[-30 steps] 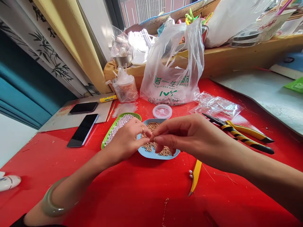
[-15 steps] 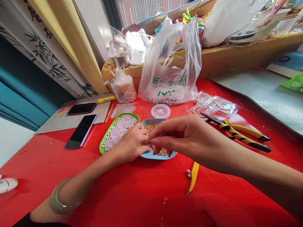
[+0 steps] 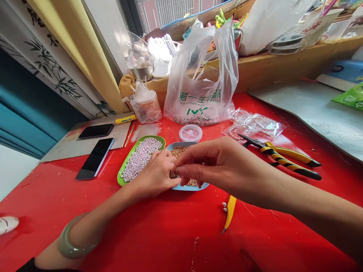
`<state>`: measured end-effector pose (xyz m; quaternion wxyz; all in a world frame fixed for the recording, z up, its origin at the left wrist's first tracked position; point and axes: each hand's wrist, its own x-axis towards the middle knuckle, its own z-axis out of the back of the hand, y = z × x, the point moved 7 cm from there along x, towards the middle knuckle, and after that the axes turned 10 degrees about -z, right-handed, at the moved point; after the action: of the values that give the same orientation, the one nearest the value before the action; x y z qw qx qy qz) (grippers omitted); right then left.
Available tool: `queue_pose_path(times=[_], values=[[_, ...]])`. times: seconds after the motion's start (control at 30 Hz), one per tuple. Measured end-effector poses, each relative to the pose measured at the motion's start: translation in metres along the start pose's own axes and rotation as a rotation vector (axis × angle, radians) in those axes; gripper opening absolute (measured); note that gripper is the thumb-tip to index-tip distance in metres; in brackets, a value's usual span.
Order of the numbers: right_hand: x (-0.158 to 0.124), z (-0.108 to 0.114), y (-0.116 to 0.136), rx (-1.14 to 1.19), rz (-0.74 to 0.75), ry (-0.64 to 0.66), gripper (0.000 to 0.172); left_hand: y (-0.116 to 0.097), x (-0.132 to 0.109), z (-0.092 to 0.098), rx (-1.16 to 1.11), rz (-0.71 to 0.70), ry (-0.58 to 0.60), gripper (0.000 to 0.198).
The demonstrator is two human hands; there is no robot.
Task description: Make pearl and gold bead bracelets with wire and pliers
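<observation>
My right hand [image 3: 210, 162] is closed in a pinch on a thin wire [image 3: 175, 163], whose short end pokes out past the fingertips. It hovers over the blue tray [image 3: 178, 187] of small gold beads [image 3: 178, 151]. My left hand [image 3: 155, 170] reaches in at that tray's left side. Its thumb is stretched out apart from the fingers, with gold beads showing in the gap; its fingertips are partly hidden beside my right hand. Left of it lies a green tray [image 3: 120, 179] full of pearly beads [image 3: 141, 156].
Nearer me lie yellow tweezers [image 3: 230, 211], two loose pearls [image 3: 224, 206] and a fine chain [image 3: 194, 251]. Yellow-black pliers [image 3: 283, 156] are at right. Behind the trays are a round plastic case [image 3: 190, 133] and a plastic bag [image 3: 201, 83]. Two phones [image 3: 95, 158] lie at left.
The view has shifted slightly, moving everything a little left. Both hands keep nearly the same pose over the gold beads, and the wire stays pinched in my right hand.
</observation>
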<state>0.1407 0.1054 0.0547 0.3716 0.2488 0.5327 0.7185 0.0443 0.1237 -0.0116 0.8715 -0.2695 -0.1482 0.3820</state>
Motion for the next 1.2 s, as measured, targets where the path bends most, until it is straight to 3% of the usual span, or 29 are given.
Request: queue_pose_path(times=[0.27,0.47,0.6,0.7,0.87,1.2], values=[[-0.001,-0.001,-0.001,-0.037,-0.001,0.004,0.016,-0.004,0.002,0.002,0.19,-0.036,0.011,0.009],[-0.001,0.0,0.0,-0.03,-0.021,-0.002,0.015,-0.007,0.004,0.002,0.112,-0.012,0.003,0.009],[0.0,0.003,-0.002,0.028,-0.049,-0.035,0.012,0.002,0.0,0.009,-0.18,0.046,-0.13,0.002],[0.001,0.002,-0.004,0.095,-0.078,-0.038,0.006,0.013,-0.004,0.016,-0.53,0.099,-0.249,0.006],[-0.001,0.005,-0.002,0.136,-0.092,-0.085,0.008,0.013,-0.004,0.023,-1.099,0.03,-0.351,0.006],[-0.013,0.011,0.016,-0.271,0.039,-0.322,0.011,0.0,-0.005,0.027,-1.281,-0.014,-0.368,0.013]])
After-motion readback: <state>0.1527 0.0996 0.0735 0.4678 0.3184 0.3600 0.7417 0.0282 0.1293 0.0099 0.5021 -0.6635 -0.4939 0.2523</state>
